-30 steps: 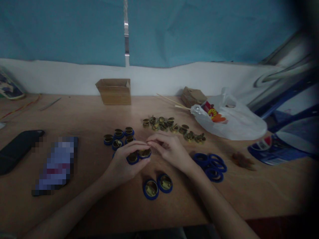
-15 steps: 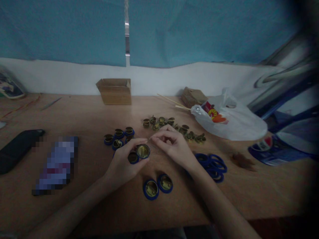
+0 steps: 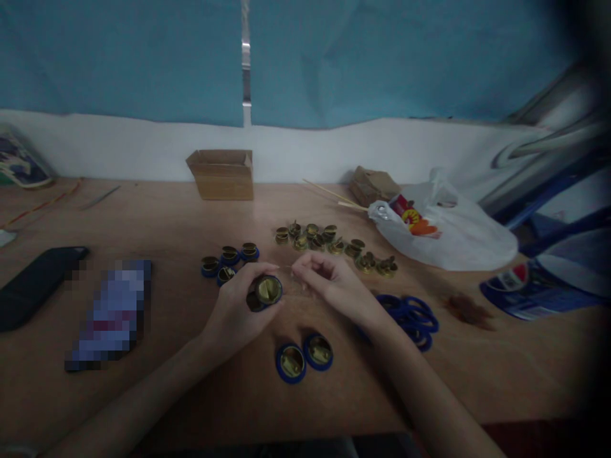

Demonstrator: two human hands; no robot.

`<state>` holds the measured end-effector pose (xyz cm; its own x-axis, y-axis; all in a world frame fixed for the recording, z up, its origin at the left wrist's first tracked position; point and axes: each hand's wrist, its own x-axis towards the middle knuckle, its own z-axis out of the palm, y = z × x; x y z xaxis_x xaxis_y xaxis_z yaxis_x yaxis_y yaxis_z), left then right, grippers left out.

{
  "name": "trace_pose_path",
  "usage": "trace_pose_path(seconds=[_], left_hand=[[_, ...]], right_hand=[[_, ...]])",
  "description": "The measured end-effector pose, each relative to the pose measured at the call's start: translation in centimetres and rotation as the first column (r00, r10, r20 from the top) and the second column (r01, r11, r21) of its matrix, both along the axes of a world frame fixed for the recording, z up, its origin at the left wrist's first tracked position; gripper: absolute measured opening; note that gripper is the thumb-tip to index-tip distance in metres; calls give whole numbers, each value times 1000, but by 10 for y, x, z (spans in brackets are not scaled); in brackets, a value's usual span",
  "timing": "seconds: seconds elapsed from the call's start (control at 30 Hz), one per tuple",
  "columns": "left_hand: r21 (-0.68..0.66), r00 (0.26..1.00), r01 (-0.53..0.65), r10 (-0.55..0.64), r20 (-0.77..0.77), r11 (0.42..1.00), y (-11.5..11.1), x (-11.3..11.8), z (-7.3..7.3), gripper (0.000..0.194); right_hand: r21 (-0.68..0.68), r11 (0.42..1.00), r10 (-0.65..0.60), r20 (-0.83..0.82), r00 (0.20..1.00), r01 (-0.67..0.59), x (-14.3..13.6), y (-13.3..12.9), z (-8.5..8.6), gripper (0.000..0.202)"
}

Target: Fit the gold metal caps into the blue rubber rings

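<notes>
My left hand is closed on a round brass-coloured piece, held by its edge between thumb and fingers with its hollow side towards me. Just to the right, my right hand has thumb and forefinger pinched together; whatever is between them is too small to make out. The two hands are apart. Beyond the left hand stand several brass pieces in blue rings, partly hidden by it. Two more blue-ringed pieces lie near me. Loose brass pieces sit in a cluster behind the right hand.
Several blue rings lie beside my right forearm. A cardboard box stands at the back. To the right are a white plastic bag and a blue Pepsi package. A dark phone and a blurred-out device lie left.
The brass piece in my left hand has moved slightly left and turned. My right hand has drawn back a little from it, widening the gap.
</notes>
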<state>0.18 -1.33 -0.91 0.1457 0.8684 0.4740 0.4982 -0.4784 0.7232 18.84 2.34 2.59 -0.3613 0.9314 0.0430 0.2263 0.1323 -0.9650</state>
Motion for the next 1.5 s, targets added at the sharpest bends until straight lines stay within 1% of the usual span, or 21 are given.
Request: trace_pose_path(seconds=[0.07, 0.17, 0.33, 0.57, 0.73, 0.87, 0.97, 1.07, 1.17, 1.27, 1.37, 1.5], left_hand=[[-4, 1000, 16, -16, 12, 1000, 0, 0, -2, 42], [45, 999, 34, -33, -20, 998, 0, -1, -5, 47], [97, 994, 19, -8, -107, 995, -2, -2, -5, 56], [136, 990, 20, -1, -139, 990, 0, -3, -5, 62], [128, 983, 18, 6, -186, 992, 3, -4, -10, 51], [162, 949, 116, -61, -311, 980, 5, -5, -19, 46], [117, 916, 159, -102, -389, 980, 4, -4, -22, 46], [61, 907, 144, -107, -408, 988, 2, -2, -20, 41], [41, 905, 113, -85, -417, 993, 1, -1, -17, 34], [54, 895, 92, -59, -442, 994, 1, -2, -15, 32], [80, 891, 46, -5, -453, 996, 2, -3, -14, 28], [95, 879, 10, 37, -475, 995, 5, -6, -16, 18]], right_hand=[[-5, 1000, 11, -11, 1000, -11, -1, -1, 2, 29], [-6, 999, 35, -24, 999, -35, -2, -1, 3, 37], [-36, 999, 32, -49, 998, -33, -2, 0, -1, 33], [-57, 998, -1, -28, 1000, -1, -1, 2, -2, 32], [-61, 998, -4, -18, 1000, 3, -2, 2, -1, 31], [-47, 999, 4, -11, 1000, -5, -1, 2, -3, 32], [-32, 999, 8, -13, 1000, -8, -1, 3, -5, 33], [-12, 1000, -9, 7, 1000, 9, 0, 3, -5, 32], [10, 999, -53, 21, 998, 53, 1, 3, -4, 32], [22, 996, -90, 7, 996, 90, 2, 4, -2, 32], [26, 993, -114, -12, 993, 114, 3, 5, -2, 30], [42, 984, -168, -46, 985, 170, 8, 10, -2, 30]])
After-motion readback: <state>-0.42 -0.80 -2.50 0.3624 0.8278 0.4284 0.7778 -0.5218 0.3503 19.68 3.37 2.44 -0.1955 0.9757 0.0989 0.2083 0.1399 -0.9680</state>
